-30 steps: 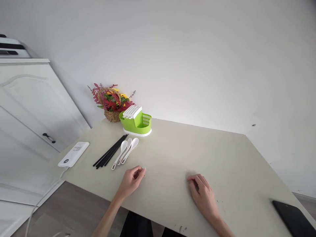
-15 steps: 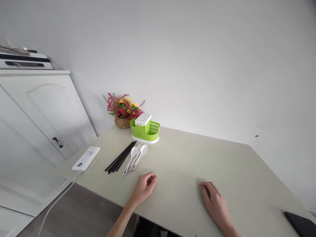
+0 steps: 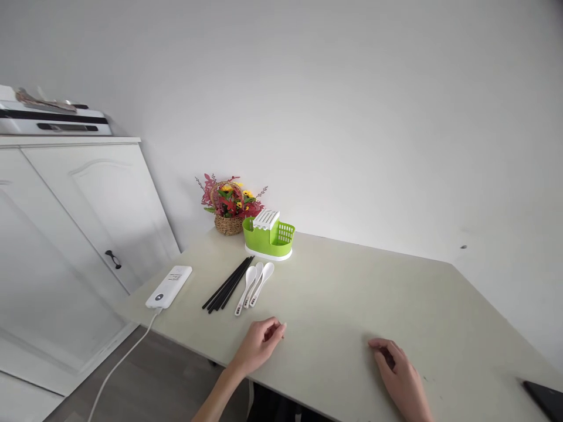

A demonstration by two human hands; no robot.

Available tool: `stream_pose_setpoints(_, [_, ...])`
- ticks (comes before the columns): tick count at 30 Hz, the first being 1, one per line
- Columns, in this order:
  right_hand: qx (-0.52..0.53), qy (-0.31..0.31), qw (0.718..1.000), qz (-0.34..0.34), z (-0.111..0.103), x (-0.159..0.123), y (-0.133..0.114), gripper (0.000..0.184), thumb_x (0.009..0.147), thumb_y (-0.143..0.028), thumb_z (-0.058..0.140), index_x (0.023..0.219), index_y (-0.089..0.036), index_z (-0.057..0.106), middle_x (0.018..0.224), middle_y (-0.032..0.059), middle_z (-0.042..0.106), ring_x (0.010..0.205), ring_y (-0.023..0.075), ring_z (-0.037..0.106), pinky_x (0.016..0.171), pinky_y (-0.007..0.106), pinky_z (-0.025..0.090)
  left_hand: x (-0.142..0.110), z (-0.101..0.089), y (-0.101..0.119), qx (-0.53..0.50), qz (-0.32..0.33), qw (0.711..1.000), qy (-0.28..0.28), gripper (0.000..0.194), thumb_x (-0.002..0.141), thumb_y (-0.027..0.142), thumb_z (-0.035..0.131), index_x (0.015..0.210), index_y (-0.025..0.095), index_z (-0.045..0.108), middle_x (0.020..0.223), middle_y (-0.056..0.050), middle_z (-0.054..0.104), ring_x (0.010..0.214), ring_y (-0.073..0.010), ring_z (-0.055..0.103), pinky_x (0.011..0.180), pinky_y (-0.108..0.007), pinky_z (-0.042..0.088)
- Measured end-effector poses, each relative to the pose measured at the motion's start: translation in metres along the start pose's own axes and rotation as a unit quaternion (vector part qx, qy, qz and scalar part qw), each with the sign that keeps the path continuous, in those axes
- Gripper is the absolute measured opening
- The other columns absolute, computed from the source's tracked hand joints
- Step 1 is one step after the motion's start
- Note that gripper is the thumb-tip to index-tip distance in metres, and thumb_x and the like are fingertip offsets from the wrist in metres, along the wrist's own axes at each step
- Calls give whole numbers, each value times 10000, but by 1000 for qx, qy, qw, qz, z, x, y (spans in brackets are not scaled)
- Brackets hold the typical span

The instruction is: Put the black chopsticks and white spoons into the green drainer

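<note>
My left hand (image 3: 259,346) rests on the table (image 3: 325,281) with its fingers curled in and the thumb against them; nothing shows inside. Just beyond it lie three white spoons (image 3: 263,283), handles towards me. Left of these is a bundle of several black chopsticks (image 3: 227,285). Behind them stands a green utensil caddy (image 3: 266,239) with a white slotted top and white base. My right hand (image 3: 398,375) lies farther right on the tabletop, its fingers loosely curled in towards the thumb, holding nothing that I can see.
A basket of artificial flowers (image 3: 229,224) stands by the wall, behind the caddy. A white power bank (image 3: 169,287) with a cable (image 3: 123,358) lies at the table's left. A dark phone-like object (image 3: 545,400) sits at the right edge. A white cabinet (image 3: 109,199) stands left.
My view has tilted and turned slightly, so the table and its things appear lower and farther right. Both hands remain curled on the table; the spoons, chopsticks and caddy have not moved.
</note>
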State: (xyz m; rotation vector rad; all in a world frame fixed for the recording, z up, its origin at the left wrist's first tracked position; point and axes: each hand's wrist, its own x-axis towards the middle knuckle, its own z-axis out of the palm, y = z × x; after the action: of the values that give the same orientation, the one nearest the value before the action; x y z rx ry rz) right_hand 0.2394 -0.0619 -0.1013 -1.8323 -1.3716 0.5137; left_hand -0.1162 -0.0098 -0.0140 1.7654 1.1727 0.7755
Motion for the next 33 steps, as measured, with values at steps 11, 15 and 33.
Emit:
stream_pose_setpoints(11, [-2,23,999,-45,12,-29,-8,314,882,-512,528,965,-281,723,1164,79,729,1105,302,641,916,439,510,-1,5,-5,-6,6,999,40,496,1014,607,461,747,196,537,609,57,323,575,-125,312,561,-268,233])
stream_pose_setpoints(15, [18,43,999,-16,12,-35,-17,375,930,-570,495,1063,-284,696,1136,84,731,1093,300,642,910,443,506,-2,7,-3,-11,3,998,57,492,1014,603,462,736,201,516,611,56,323,573,-124,312,564,-270,237])
stream_pose_setpoints(33, [29,57,997,44,16,-38,-25,411,952,-620,451,1096,-317,689,1121,75,737,1084,308,659,847,425,524,1,9,-6,17,-23,998,51,486,1016,603,471,740,205,514,623,45,337,576,-128,321,564,-274,235])
